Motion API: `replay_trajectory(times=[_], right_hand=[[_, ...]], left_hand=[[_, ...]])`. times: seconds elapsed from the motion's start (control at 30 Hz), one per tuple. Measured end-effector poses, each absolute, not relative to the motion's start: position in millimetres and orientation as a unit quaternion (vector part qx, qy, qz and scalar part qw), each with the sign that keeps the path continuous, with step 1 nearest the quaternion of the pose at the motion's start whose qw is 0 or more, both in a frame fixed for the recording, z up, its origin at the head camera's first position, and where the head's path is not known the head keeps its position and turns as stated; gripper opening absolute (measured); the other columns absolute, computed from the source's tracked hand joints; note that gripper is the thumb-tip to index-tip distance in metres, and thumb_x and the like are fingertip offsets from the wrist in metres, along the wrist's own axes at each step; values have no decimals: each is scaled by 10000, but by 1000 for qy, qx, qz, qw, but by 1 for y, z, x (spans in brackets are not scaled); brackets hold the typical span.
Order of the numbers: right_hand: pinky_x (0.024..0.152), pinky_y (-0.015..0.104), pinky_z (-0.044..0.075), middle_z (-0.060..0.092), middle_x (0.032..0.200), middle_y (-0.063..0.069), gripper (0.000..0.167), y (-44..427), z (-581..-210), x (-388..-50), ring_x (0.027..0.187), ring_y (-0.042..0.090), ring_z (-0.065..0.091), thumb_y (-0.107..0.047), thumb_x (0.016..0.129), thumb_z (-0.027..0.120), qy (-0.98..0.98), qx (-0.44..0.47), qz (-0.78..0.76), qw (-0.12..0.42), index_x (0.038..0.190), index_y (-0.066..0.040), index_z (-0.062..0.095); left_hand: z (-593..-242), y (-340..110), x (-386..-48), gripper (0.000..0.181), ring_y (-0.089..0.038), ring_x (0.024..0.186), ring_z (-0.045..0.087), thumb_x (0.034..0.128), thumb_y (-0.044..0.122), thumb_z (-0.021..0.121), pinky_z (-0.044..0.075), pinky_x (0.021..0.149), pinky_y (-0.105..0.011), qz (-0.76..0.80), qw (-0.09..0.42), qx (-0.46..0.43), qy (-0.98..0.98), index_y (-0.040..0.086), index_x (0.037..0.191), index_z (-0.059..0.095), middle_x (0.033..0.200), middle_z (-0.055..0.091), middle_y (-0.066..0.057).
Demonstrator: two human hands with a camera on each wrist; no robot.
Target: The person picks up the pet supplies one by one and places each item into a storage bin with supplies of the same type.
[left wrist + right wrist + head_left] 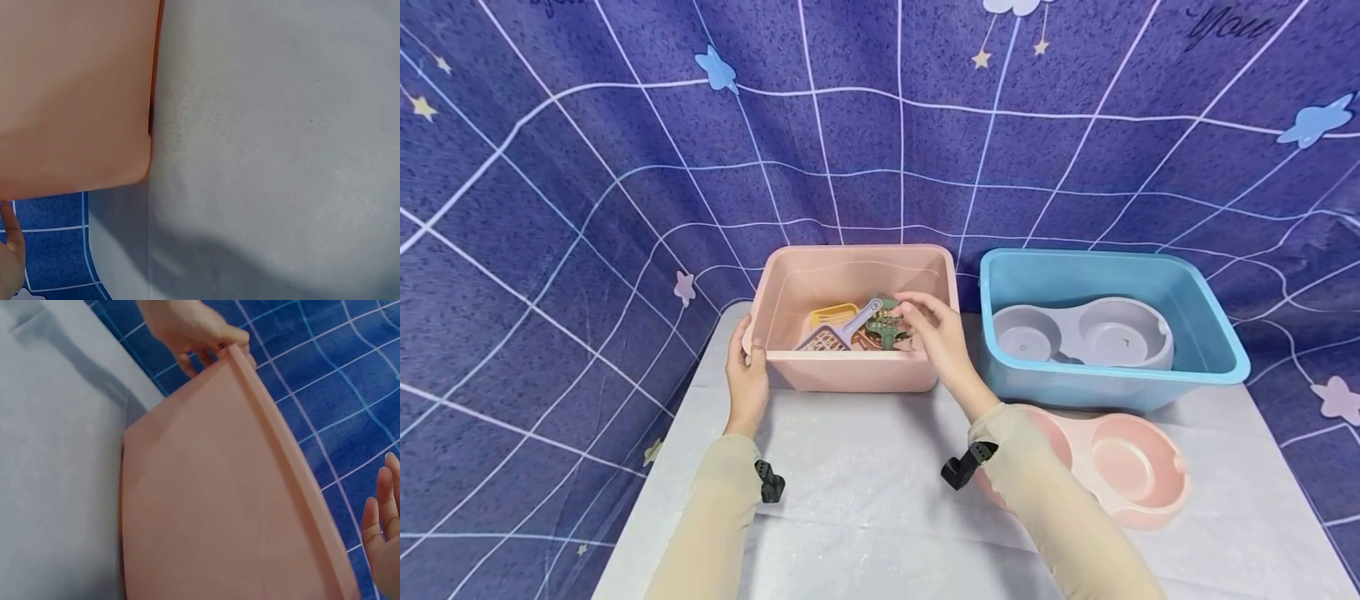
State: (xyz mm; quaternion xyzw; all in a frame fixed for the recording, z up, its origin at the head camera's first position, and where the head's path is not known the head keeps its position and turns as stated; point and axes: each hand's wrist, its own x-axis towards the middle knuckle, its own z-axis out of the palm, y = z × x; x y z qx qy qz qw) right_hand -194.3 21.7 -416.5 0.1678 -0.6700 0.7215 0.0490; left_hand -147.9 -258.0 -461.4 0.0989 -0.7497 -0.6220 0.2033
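A pink plastic bin point(853, 373) stands at the back of the table, and its outer wall fills much of both wrist views. My left hand point(747, 387) grips the bin's left rim; the right wrist view shows its fingers bent over the corner. Above the bin's right side is my right hand point(942, 337), its fingers extended and nothing visible in them. Inside lie a purple-grey litter scoop point(861, 320), a yellow scoop point(835, 315) and a green slotted scoop point(886, 335). Brownish pieces beneath them are partly hidden by the bin's front wall.
To the right stands a blue bin point(1090, 382) holding a grey double pet bowl point(1075, 325). A pink double bowl point(1138, 471) lies before it, partly covered by my right forearm. The white-covered table point(865, 500) meets a blue patterned curtain point(865, 125) behind.
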Motion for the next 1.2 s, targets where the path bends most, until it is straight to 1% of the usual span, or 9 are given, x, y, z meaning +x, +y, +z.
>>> replay_trajectory(times=[0.17,0.27,0.33,0.5,0.57,0.67,0.87,1.1,1.2], right_hand=[[742,311,543,652,1042,304,281,23,-411,-186,841,238,640,-173,1011,582,-652,167,738,46,1202,22,651],[754,340,548,677,1025,258,293,24,-409,-182,871,359,627,-188,1010,587,-652,165,739,47,1203,22,652],[755,359,553,691,1011,225,293,26,-408,-180,871,376,627,-185,1010,586,-653,162,738,48,1203,26,652],[759,389,553,699,991,213,269,29,-406,-174,840,321,622,-178,1009,587,-656,165,735,54,1183,11,663],[768,415,549,700,996,211,258,30,-404,-171,837,344,611,-183,1007,590,-654,171,735,58,1177,-6,669],[767,391,554,701,1005,211,257,32,-403,-167,832,343,615,-188,1008,587,-650,179,736,59,1177,-13,668],[765,311,551,707,996,197,293,35,-399,-161,808,211,634,-192,1011,582,-647,180,739,57,1187,32,649],[779,367,542,719,968,113,306,40,-399,-153,856,355,616,-213,1004,595,-646,168,742,59,1188,25,651],[763,339,542,712,958,129,302,42,-400,-148,838,308,621,-189,1001,595,-632,165,755,59,1187,45,643]], left_hand=[[-462,-257,-147,494,-239,1389,364,1055,120,409,368,1113,-389,-625,204,100,-747,51,1537,323,1595,278,-97],[-462,-258,-147,493,-238,1376,377,1055,121,411,370,1110,-383,-625,206,102,-746,57,1536,328,1587,294,-98],[-462,-257,-147,492,-240,1372,382,1054,116,412,370,1110,-385,-625,208,101,-746,52,1534,329,1582,302,-104],[-461,-257,-147,493,-251,1386,371,1054,107,408,357,1121,-390,-624,206,99,-747,45,1535,321,1577,313,-110],[-462,-257,-147,493,-253,1402,352,1056,106,403,337,1134,-393,-625,204,98,-747,48,1538,315,1576,316,-108],[-462,-258,-147,495,-246,1418,330,1058,111,401,314,1147,-396,-624,201,97,-748,57,1541,309,1573,322,-101],[-464,-259,-148,496,-248,1423,321,1055,114,401,302,1154,-407,-622,204,100,-750,61,1541,314,1578,316,-97],[-464,-259,-149,501,-249,1426,317,1049,95,401,299,1157,-405,-625,205,95,-747,45,1539,311,1578,313,-104],[-464,-259,-149,501,-243,1418,329,1048,95,402,309,1151,-399,-626,205,97,-746,46,1538,313,1574,319,-108]])
